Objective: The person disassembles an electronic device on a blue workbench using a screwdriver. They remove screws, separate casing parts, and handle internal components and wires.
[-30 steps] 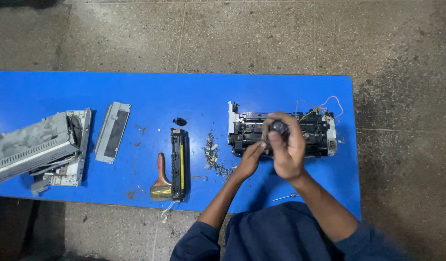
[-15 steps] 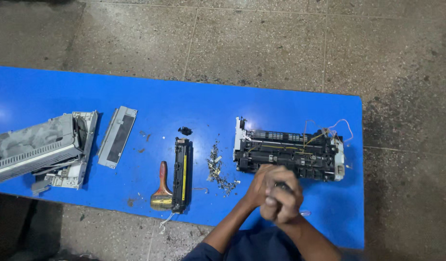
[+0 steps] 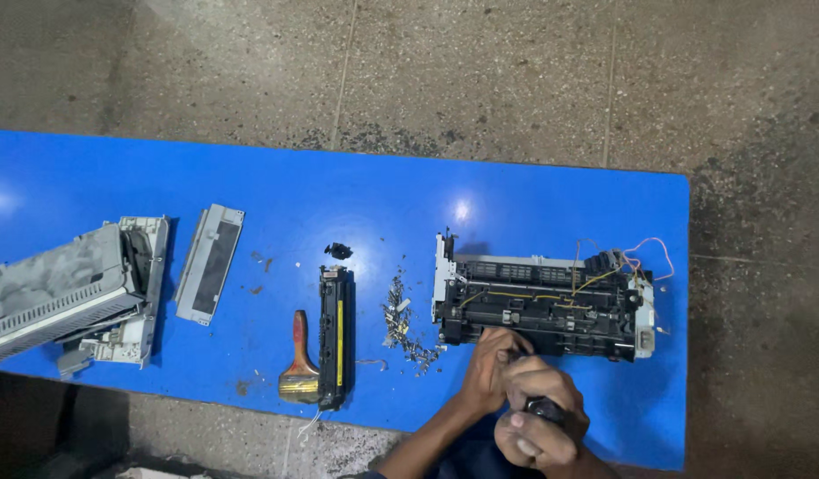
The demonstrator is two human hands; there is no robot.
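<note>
Both hands, left (image 3: 487, 368) and right (image 3: 538, 417), clasped together around a small dark part (image 3: 546, 409) beside the stripped printer (image 3: 542, 306) on the blue table (image 3: 356, 195).

Overhead light falls evenly and fairly bright, leaving small glare spots on the blue bench (image 3: 533, 191) above and far left of the fingers (image 3: 525, 377). Shadows stay short and soft. Focus is sharp, though the floor (image 3: 63, 53) darkens toward the corners.

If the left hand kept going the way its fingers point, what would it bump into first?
Most likely the opened printer frame. The left hand points up and away from the person, its fingertips already at the frame's near edge, though whether they quite touch is unclear.
</note>
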